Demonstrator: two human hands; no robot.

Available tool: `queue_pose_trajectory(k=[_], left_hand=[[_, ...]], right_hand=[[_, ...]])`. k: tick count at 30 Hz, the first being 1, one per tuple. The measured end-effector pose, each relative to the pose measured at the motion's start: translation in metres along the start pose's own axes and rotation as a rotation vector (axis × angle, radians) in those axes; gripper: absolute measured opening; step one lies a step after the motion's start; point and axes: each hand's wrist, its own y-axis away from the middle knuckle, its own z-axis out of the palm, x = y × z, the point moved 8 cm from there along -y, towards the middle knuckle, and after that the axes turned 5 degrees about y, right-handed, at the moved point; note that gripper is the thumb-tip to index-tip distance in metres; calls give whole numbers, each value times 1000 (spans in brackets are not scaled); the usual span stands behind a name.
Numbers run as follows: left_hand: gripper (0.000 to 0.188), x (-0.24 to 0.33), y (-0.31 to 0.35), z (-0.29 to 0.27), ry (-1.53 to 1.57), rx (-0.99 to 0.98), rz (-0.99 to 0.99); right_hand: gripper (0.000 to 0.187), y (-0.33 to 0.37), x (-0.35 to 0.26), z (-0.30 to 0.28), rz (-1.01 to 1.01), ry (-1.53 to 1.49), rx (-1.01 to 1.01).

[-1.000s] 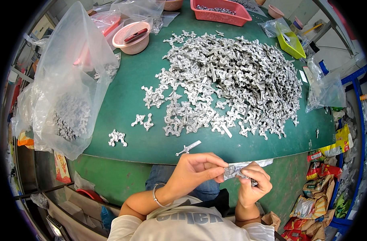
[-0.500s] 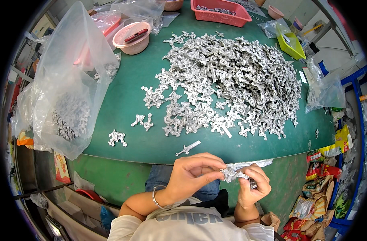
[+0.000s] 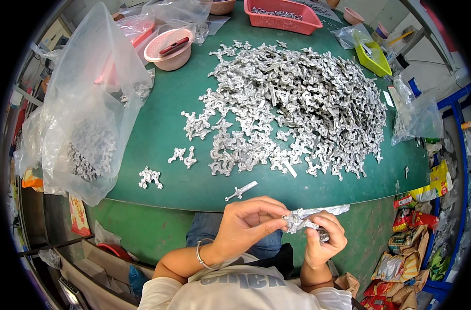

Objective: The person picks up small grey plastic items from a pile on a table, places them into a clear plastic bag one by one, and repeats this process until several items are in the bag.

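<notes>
My left hand pinches one end of a small silver metal casting between thumb and fingers, just in front of the table edge. My right hand grips the casting's other end, and more grey metal shows under its curled fingers, partly hidden. Beyond my hands, a thin flat metal strip with a knobbed end lies on the green table. A large heap of similar silver castings spreads over the table's middle and right. A few loose castings lie to the left of it.
At the left stands a clear plastic bag with metal parts inside. A pink bowl holds a red-handled tool. Farther back are a red basket of metal rings and a yellow-green basket. Packages fill the right side below the table.
The casting between my hands has tilted slightly, and a part of it now sticks up higher. My hands have hardly moved; both keep their hold.
</notes>
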Motion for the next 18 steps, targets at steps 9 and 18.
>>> queue_pose_trajectory(k=[9,18], left_hand=[[12,-16,0,-6,16,-2,-109],[17,-37,2,-5,182,36,-381]], right_hand=[[10,8,22,0,210,-226,8],[15,15,34,8,454,-493,27]])
